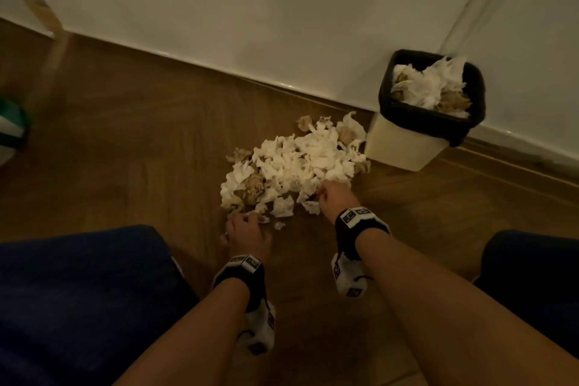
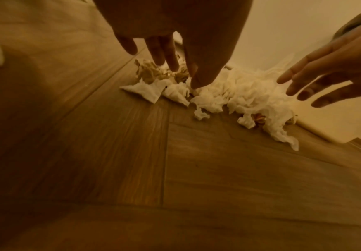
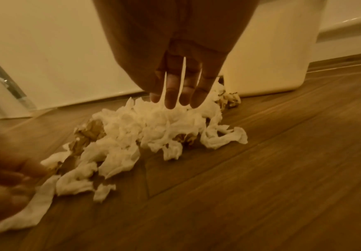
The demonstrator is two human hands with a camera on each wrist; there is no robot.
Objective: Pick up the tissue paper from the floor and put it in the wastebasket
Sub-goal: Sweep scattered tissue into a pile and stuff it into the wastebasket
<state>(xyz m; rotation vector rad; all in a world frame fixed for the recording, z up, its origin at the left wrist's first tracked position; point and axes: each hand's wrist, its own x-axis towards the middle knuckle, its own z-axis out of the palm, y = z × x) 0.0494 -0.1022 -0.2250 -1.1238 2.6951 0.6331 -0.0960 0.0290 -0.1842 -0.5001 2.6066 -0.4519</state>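
On the floor (image 1: pixel 125 141), both hands, left (image 1: pixel 247 233) and right (image 1: pixel 335 197), are reaching spread-fingered and empty into tissue (image 1: pixel 294 163); only the head view is showing the bin's (image 1: pixel 407 141) full top.

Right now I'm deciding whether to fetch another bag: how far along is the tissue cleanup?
Partly done: the cream wastebasket with black liner already brims with tissue. Both hands, left and right, reach open into the white and brown crumpled tissue pile, gripping nothing. Most of the pile remains on the wooden floor.

Both hands (image 1: pixel 247 233) (image 1: pixel 335 196) reach into the tissue paper (image 1: pixel 294 163) heaped beside the wastebasket (image 1: pixel 404 144) (already stuffed).
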